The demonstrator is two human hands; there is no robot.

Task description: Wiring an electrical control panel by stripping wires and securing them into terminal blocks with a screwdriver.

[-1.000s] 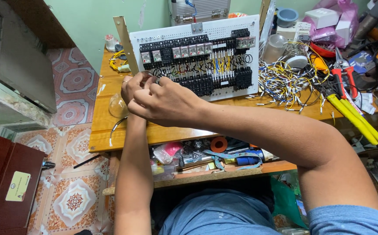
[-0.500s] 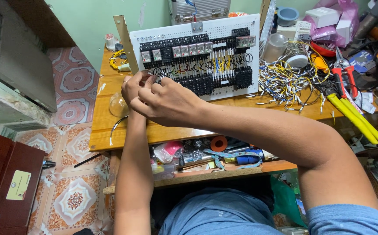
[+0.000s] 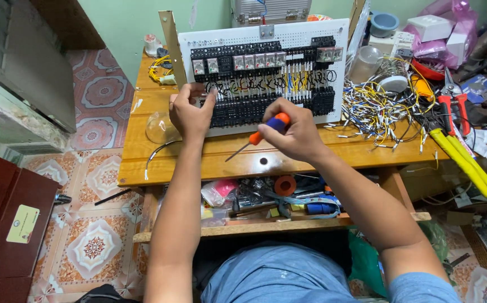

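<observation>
The left hand (image 3: 191, 112) is pressing its curled fingers against the lower left edge of the panel (image 3: 263, 73), a white perforated board that is leaning upright at the back of the bench (image 3: 198, 163); whether the fingertips are pinching a wire there cannot be determined. The right hand (image 3: 294, 132) is closing around a screwdriver (image 3: 257, 137) with an orange and blue handle. The blade is pointing down and to the left, between the two hands, and is hanging clear of both the panel and the bench top.

Progress, judging from the panel: rows of black terminal blocks and a row of relays are sitting above both hands, and many white, yellow and blue leads are already running between them. The left end of the lower row, at the left hand, appears to be the point of work. A heap of loose wires (image 3: 378, 109) is lying to the right of the right hand, which suggests further connections are remaining. Beyond it, red snips (image 3: 454, 104) and yellow cutters (image 3: 468, 165) are resting unused.
</observation>
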